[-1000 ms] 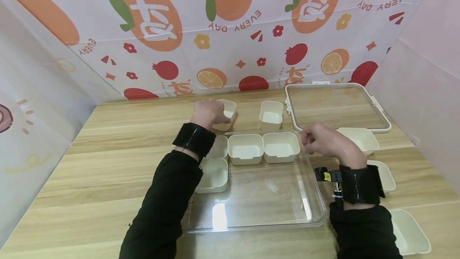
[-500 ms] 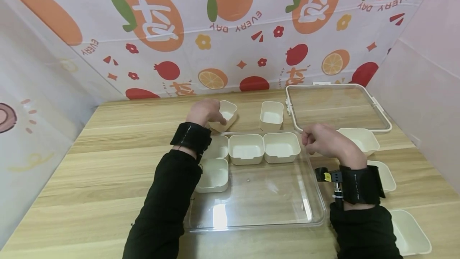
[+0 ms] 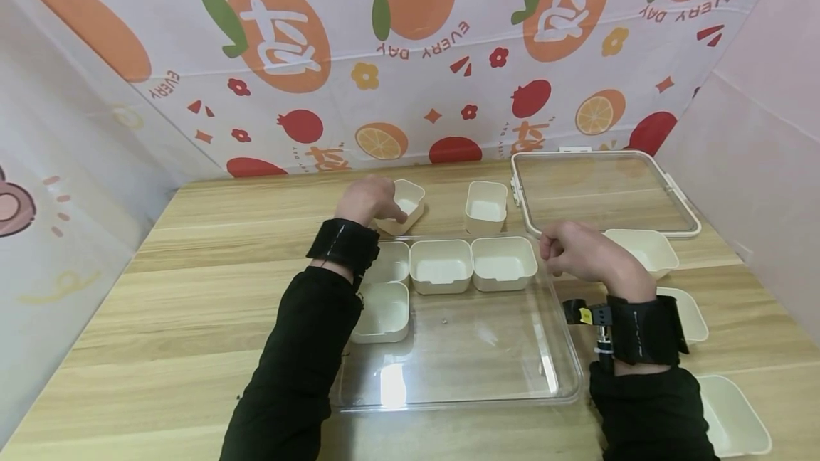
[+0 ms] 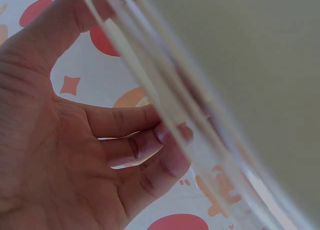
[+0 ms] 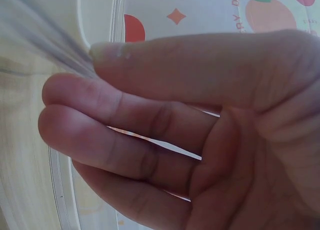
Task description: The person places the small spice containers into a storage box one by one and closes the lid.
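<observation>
Black long sleeves [image 3: 291,347]; black wrist straps [image 3: 346,246]; yellow-tagged clip [image 3: 584,314].

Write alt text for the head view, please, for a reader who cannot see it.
The left hand grips a cream cup behind a clear tray holding four cream cups, while the right hand pinches the tray's right rim. A clear lid lies behind on the wooden table.

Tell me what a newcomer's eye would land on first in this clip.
Probably the clear tray at the table's middle, with four cream cups along its far and left edge. Then the left hand gripping a tilted cup just beyond the tray, and the right hand curled at the tray's right rim.
</observation>
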`<action>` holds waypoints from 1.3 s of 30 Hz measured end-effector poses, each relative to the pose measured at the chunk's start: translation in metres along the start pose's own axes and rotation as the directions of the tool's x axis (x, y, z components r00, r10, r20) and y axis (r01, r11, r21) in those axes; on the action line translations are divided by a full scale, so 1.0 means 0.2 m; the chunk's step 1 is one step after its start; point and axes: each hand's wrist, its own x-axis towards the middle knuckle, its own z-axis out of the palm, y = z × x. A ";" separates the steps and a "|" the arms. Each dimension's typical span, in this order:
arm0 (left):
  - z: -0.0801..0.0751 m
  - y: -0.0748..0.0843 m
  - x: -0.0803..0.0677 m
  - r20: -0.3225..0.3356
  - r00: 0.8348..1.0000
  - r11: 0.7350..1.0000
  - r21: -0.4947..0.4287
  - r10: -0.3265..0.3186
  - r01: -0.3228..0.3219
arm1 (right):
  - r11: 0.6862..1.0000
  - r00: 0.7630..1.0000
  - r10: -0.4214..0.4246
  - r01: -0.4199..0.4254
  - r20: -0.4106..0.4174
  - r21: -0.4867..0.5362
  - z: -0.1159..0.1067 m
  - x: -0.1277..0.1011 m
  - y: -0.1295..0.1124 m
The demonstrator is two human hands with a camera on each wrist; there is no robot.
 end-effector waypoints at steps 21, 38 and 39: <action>0.01 0.01 0.00 -0.020 1.000 0.999 0.045 0.012 -0.012 | 1.000 1.000 0.006 -0.006 0.009 0.000 0.00 0.00 0.00; 0.01 0.01 0.01 -0.022 1.000 0.999 0.039 0.009 -0.008 | 1.000 1.000 -0.017 0.017 -0.004 -0.013 0.00 0.00 0.01; 0.01 0.01 0.01 -0.023 1.000 0.999 0.037 0.011 -0.010 | 1.000 1.000 -0.018 0.018 -0.005 -0.015 0.00 0.00 0.01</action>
